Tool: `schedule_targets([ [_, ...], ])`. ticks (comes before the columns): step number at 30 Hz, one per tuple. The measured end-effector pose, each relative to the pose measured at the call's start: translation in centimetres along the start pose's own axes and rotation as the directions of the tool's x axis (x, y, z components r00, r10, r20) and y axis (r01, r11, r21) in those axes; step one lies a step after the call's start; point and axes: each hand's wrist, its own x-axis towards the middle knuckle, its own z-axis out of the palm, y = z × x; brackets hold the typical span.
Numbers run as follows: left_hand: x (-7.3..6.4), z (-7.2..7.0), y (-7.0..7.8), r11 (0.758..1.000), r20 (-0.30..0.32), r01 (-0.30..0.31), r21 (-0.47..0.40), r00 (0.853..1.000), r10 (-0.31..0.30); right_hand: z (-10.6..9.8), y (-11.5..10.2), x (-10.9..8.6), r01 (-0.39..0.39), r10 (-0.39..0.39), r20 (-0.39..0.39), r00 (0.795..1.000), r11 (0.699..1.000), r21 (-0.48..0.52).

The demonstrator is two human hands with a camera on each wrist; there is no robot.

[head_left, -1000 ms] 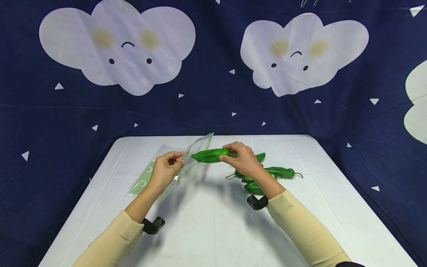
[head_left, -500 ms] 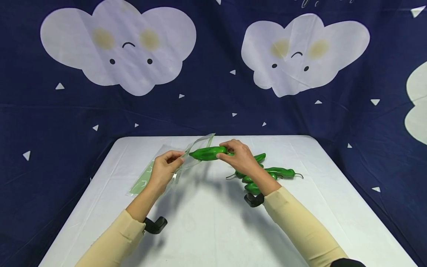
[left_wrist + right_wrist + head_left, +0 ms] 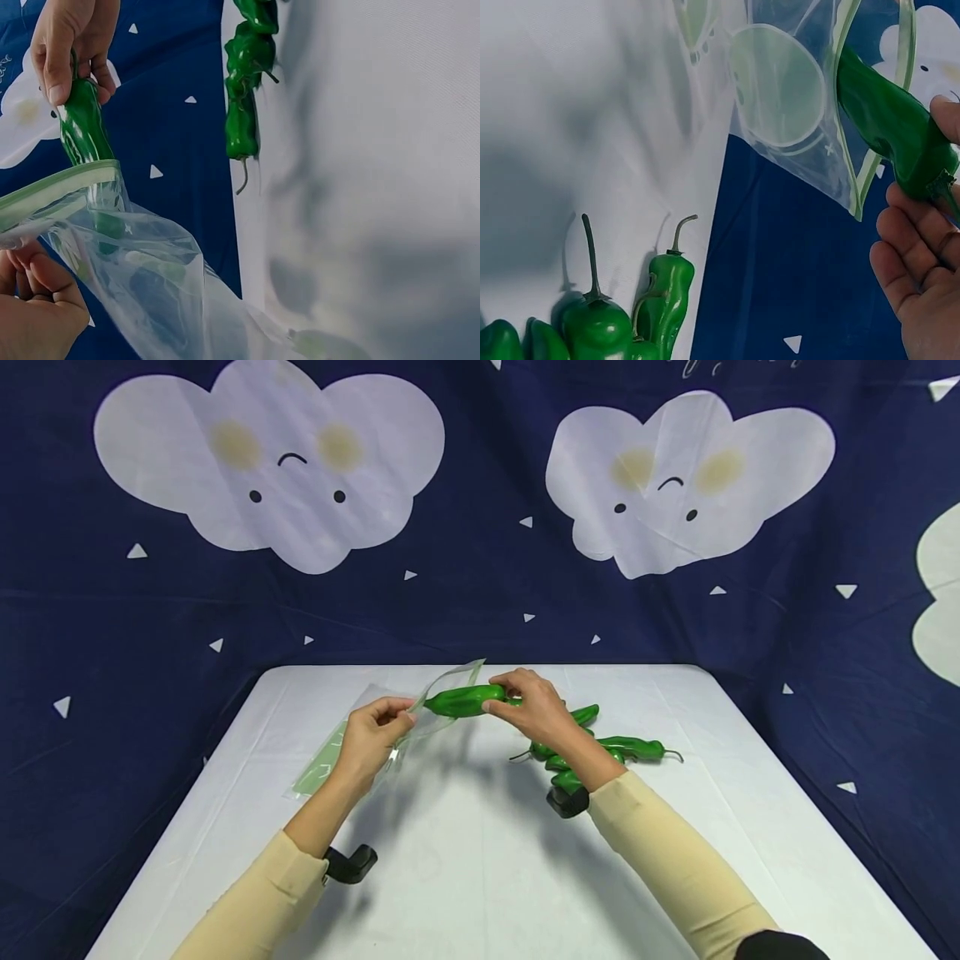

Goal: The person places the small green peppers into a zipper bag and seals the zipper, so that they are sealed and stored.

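A green pepper (image 3: 463, 701) is held at its stem end between the thumb and fingers of my right hand (image 3: 534, 706). Its tip points left and sits inside the mouth of a clear zip bag (image 3: 161, 262) with a pale green zip edge (image 3: 67, 187). My left hand (image 3: 369, 739) pinches the rim of that bag, which stands open and hangs above the table. In the left wrist view the pepper's lower part shows through the plastic. A printed pale green oval (image 3: 780, 86) marks the bag in the right wrist view.
Several more green peppers (image 3: 633, 747) lie in a loose pile on the white table (image 3: 480, 860), below my right forearm. Flat on the table at left is a clear and green plastic bag (image 3: 322, 764). A dark blue cloth (image 3: 480, 602) with clouds hangs behind.
My right hand has moved slightly left and up, bringing the pepper's tip into the bag's mouth. The left hand has stayed nearly still, holding the rim.
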Motion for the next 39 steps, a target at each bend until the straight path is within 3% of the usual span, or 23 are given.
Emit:
schedule_targets([
  [10, 0.0, 0.1, 0.7, 0.999, -0.024, -0.011, -0.037, 1.0, 0.01, 0.5, -0.7, 0.6, 0.071, -0.071, 0.045, 0.996, 0.997, 0.006],
  [24, 0.2, 0.6, 1.5, 0.995, -0.036, -0.009, -0.104, 0.999, 0.005, 0.7, -1.2, 1.1, 0.137, -0.136, 0.024, 0.99, 0.99, -0.046],
  [39, 0.7, 0.9, 2.4, 0.994, -0.036, -0.038, -0.098, 0.999, 0.035, 1.0, -1.4, 1.9, 0.185, -0.187, -0.001, 0.982, 0.976, -0.117],
])
